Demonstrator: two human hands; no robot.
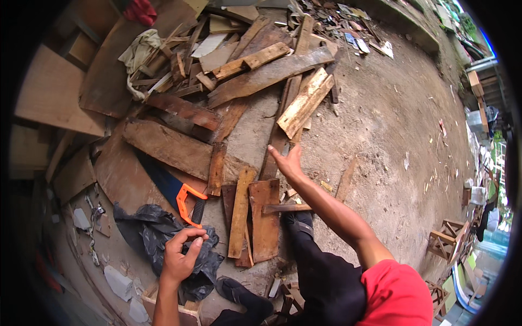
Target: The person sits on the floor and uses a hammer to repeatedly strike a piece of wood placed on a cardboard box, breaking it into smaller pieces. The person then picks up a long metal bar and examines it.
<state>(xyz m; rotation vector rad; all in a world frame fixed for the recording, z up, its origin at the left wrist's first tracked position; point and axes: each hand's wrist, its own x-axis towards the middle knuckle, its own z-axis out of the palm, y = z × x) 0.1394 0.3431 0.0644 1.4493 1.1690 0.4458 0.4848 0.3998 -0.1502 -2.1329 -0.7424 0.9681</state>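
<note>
My right hand (288,163) reaches out over the boards, thumb spread away from the fingers, holding nothing that I can see. Just beyond its fingertips lies a pale, rough wooden piece (306,106) made of two joined strips; whether they touch is unclear. A long dark plank (276,157) runs beneath that hand. My left hand (182,255) hovers over a black plastic bag (155,231), its fingers loosely curled and the thumb apart, with nothing visible between them. Close to its fingertips is a handsaw (190,205) with an orange and black handle and a dark blade.
Short boards (265,220) lie by my feet, with a narrow wooden stick (286,207) across them. Beyond is a heap of old planks (266,73) and a pale cloth (140,51). Plywood sheets (57,92) stand at left. A wooden crate (448,239) sits at right.
</note>
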